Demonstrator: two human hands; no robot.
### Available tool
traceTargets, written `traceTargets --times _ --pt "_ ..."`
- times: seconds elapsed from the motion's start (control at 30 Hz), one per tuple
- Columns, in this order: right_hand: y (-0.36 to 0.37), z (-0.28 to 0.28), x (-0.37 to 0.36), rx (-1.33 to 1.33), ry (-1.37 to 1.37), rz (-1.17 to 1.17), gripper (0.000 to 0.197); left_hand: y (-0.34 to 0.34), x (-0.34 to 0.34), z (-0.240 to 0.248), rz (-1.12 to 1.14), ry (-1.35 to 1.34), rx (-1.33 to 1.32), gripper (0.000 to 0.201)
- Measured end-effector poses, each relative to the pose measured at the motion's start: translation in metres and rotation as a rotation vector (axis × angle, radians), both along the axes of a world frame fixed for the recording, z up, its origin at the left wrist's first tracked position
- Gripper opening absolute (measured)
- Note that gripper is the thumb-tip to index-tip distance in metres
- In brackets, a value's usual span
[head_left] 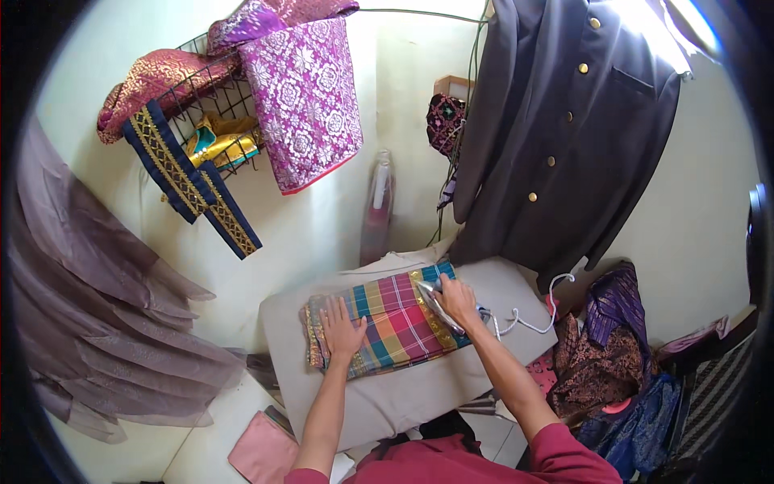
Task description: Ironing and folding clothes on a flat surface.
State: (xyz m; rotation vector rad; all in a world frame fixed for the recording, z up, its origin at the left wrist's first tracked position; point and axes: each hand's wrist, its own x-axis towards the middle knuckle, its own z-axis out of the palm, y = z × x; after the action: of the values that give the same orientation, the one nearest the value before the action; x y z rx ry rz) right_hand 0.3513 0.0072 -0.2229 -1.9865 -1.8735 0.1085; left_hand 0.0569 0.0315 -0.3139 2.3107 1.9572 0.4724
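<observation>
A folded checked cloth (395, 327) in green, red, yellow and maroon, with gold bands, lies on the pale padded ironing surface (322, 411). My left hand (342, 329) rests flat on the cloth's left part, fingers spread. At the cloth's right part, my right hand (458, 302) is wrapped round the handle of a clothes iron (434, 305). The iron's metal body sits over the gold band, its tip pointing away from me. From the iron a white cord (532, 325) curls off to the right. The handle is mostly covered by my fingers.
A dark jacket (572, 121) with gold buttons hangs at the back right. A wire basket (211, 81) on the wall carries a purple-and-white patterned cloth (305, 101). Sheer brown curtain (105, 298) hangs at left. Piled fabrics (605, 355) lie at right, a pink item (264, 448) below left.
</observation>
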Motion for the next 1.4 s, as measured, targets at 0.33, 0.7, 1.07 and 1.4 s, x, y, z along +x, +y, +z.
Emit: traceTargets --times 0.33,0.7,1.07,1.4 --pt "0.004 0.009 -0.003 -0.052 -0.009 0.121 0.032 -0.002 -0.01 0.005 -0.069 -0.053 0.043 0.084" --pt "-0.007 0.005 -0.011 -0.049 -0.133 0.422 0.034 -0.044 0.042 0.017 -0.127 -0.062 0.052 0.064" --pt "-0.03 0.006 -0.002 0.019 -0.066 0.867 0.032 -0.052 0.037 0.004 -0.136 -0.046 -0.012 0.068" --pt "-0.023 0.007 -0.025 -0.195 -0.175 0.573 0.038 -0.047 0.034 -0.001 -0.151 -0.035 0.005 0.058"
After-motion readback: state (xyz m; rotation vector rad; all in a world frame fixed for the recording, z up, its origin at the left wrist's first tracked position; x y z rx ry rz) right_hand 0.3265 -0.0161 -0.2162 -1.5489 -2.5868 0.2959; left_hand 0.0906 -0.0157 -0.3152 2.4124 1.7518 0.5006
